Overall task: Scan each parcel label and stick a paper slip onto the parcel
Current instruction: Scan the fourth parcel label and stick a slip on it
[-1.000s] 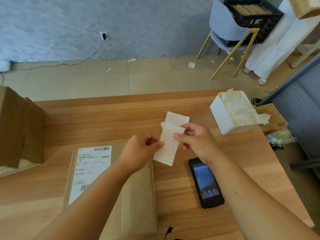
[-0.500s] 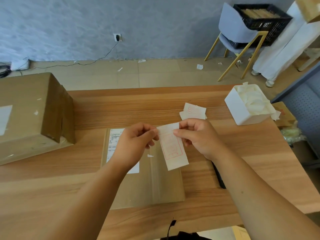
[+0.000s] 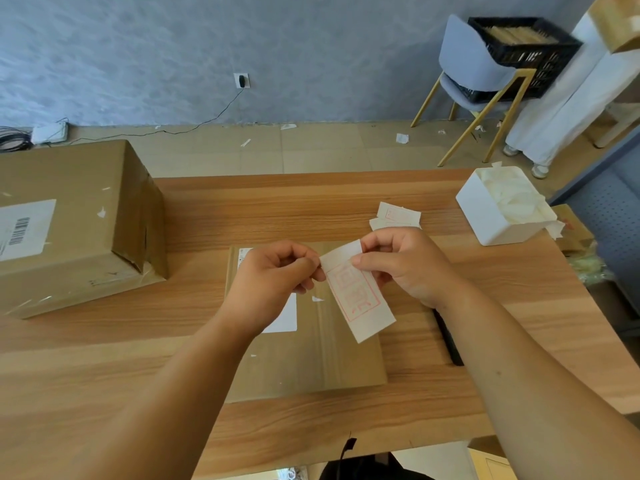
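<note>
A white paper slip [image 3: 360,299] with a red printed frame hangs above a flat brown parcel [image 3: 311,358] on the wooden table [image 3: 346,209]. My left hand [image 3: 273,282] pinches the slip's upper left edge. My right hand [image 3: 405,265] pinches its top right corner. The parcel's white label [image 3: 284,317] is mostly hidden under my left hand. A black handheld scanner [image 3: 448,337] lies right of the parcel, largely covered by my right forearm. Two more slips [image 3: 396,216] lie on the table behind my right hand.
A large brown carton [image 3: 79,223] with a barcode label stands at the table's left. A white box [image 3: 498,209] of crumpled backing paper sits at the right. On the floor beyond stand a chair [image 3: 474,71] and a black crate [image 3: 523,46].
The view has swung left, bringing the large carton into sight. Both hands have carried the slip from beside the parcel to above it, and the scanner is now mostly hidden under my right arm.
</note>
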`<state>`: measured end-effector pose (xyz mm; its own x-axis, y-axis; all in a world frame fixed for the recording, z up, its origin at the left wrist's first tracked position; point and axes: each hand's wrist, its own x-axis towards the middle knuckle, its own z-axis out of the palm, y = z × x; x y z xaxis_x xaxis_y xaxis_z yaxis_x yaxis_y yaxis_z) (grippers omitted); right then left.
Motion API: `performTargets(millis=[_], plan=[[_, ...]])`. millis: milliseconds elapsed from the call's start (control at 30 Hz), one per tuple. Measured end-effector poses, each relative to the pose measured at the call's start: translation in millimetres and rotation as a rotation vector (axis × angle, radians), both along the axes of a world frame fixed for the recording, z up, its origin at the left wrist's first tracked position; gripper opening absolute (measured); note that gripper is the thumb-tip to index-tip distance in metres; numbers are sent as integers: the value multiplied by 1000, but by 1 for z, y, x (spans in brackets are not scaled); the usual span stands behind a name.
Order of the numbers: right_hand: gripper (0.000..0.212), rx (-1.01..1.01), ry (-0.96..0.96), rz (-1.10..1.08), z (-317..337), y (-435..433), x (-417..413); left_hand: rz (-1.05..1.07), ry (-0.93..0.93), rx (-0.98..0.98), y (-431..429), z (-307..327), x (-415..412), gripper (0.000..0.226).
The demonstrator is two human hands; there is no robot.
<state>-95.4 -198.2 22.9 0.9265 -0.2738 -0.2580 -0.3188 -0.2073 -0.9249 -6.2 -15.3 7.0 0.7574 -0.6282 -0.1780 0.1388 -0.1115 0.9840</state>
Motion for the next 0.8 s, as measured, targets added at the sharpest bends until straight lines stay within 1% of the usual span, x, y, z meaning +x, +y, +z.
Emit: performTargets(millis=[133, 267, 300, 367, 433, 467, 533, 600, 633, 733, 800], plan=[[5, -9, 9, -20, -1, 1, 0, 2, 0, -33, 1, -1, -1, 24], [3, -4, 23, -55, -2, 5, 1, 7, -12, -40, 1, 0, -1, 24], [8, -28, 17, -90, -3, 8, 1, 13, -14, -42, 1, 0, -1, 23], [19, -168, -22, -213, -9, 14, 1, 34, -20, -45, 1, 1, -2, 19], [18, -315, -117, -316, -10, 22, -2, 67, -33, -44, 2, 0, -3, 14], [13, -329, -162, -307, -11, 25, -3, 82, -43, -40, 2, -1, -4, 12], [7, -280, -191, -186, -10, 33, -5, 87, -76, -20, 2, -1, -4, 10], [8, -217, -177, -63, -9, 38, -4, 61, -104, -2, 1, -2, -6, 10], [10, -187, -176, -35, -8, 40, -3, 44, -113, 6, 1, -2, -6, 9], [20, -137, -195, -33, -6, 43, -1, -3, -151, 18, 1, -2, -7, 9], [19, -138, -197, -55, -7, 42, -3, -22, -154, 12, 3, -1, -8, 12]])
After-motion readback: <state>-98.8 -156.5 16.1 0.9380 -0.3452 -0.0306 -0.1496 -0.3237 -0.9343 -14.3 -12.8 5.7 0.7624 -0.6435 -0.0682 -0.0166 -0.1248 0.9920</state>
